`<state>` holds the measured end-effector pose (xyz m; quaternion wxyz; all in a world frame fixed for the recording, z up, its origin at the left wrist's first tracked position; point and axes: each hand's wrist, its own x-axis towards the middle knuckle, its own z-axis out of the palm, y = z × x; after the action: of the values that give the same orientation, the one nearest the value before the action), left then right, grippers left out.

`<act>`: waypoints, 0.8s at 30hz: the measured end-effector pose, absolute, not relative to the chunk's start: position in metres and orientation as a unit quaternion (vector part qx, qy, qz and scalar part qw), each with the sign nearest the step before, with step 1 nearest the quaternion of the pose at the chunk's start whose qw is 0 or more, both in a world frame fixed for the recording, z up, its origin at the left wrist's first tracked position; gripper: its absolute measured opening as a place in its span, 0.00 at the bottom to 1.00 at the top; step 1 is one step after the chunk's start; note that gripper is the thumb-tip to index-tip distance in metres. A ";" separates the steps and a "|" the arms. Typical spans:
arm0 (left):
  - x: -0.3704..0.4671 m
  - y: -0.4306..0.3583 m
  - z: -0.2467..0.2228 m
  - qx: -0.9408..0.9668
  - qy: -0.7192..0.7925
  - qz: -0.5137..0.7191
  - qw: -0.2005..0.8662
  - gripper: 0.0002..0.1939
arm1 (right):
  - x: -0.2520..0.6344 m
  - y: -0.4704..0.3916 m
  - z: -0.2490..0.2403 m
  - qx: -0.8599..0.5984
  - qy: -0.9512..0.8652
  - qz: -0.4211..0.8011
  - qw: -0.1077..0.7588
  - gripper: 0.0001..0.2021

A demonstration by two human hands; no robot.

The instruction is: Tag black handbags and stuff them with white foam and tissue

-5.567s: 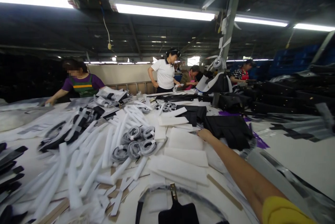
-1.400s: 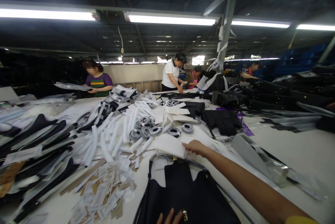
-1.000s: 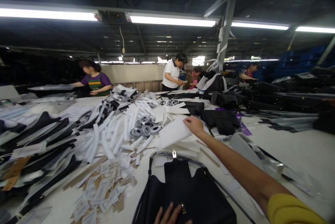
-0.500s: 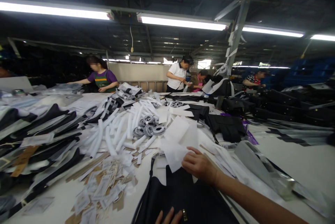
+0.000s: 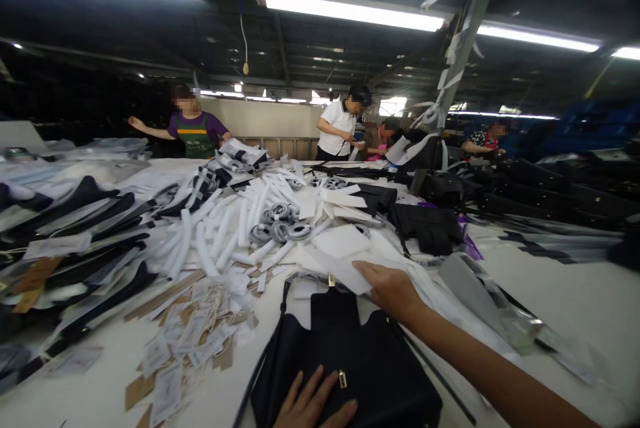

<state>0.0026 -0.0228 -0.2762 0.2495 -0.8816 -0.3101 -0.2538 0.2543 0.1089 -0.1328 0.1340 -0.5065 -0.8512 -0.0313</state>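
Observation:
A black handbag (image 5: pixel 390 375) lies at the near middle of the table. Its flap (image 5: pixel 334 309) is laid back, away from me, with a gold-coloured clasp part (image 5: pixel 331 279) at the tip. My left hand (image 5: pixel 313 401) rests flat on the bag's front with fingers spread, beside a small gold lock plate (image 5: pixel 343 379). Above the bag's far right side, my right hand (image 5: pixel 393 289) is closed on the edge of a thin white sheet (image 5: pixel 343 269). Part of that hand's grip is hidden behind its own fingers.
White foam tubes (image 5: pixel 203 245) and grey coiled rolls (image 5: pixel 280 221) are heaped beyond the bag. Tags with strings (image 5: pixel 187 341) lie left of it, past them black strap-like pieces (image 5: pixel 85 268). Clear plastic (image 5: pixel 500 311) lies right. Co-workers (image 5: pixel 336 125) stand across the table.
My right hand has drawn the white sheet lower and flatter, baring the flap's tip. More of my left hand and the bag shows. At left, a co-worker's arm has lifted.

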 end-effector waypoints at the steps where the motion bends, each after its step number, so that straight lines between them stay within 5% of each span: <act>1: 0.001 -0.025 -0.270 -0.888 -0.305 -0.247 0.239 0.29 | 0.243 0.089 -0.127 -0.508 -0.851 -0.024 0.127 0.30; 4: 0.000 -0.036 -0.261 -0.890 -0.349 -0.257 0.142 0.31 | 0.214 0.024 -0.115 -0.499 -0.862 0.075 0.053 0.28; 9: -0.001 -0.057 -0.262 -0.872 -0.395 -0.280 0.074 0.31 | 0.212 -0.015 -0.107 -0.392 -0.867 0.306 -0.034 0.44; 14: 0.000 -0.058 -0.245 -0.867 -0.389 -0.313 0.016 0.26 | 0.236 0.010 -0.129 -0.380 -0.909 0.171 -0.002 0.23; 18: 0.003 -0.059 -0.235 -0.876 -0.403 -0.266 0.006 0.29 | 0.232 0.008 -0.157 -0.418 -0.903 0.100 -0.002 0.31; 24: 0.001 -0.069 -0.247 -0.883 -0.418 -0.212 -0.018 0.30 | 0.211 -0.015 -0.183 -0.491 -0.866 0.097 -0.005 0.31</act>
<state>0.0010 -0.0689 -0.2466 -0.0184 -0.8833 -0.4176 -0.2121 0.2113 -0.0147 -0.1826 -0.0051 -0.4910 -0.8657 0.0972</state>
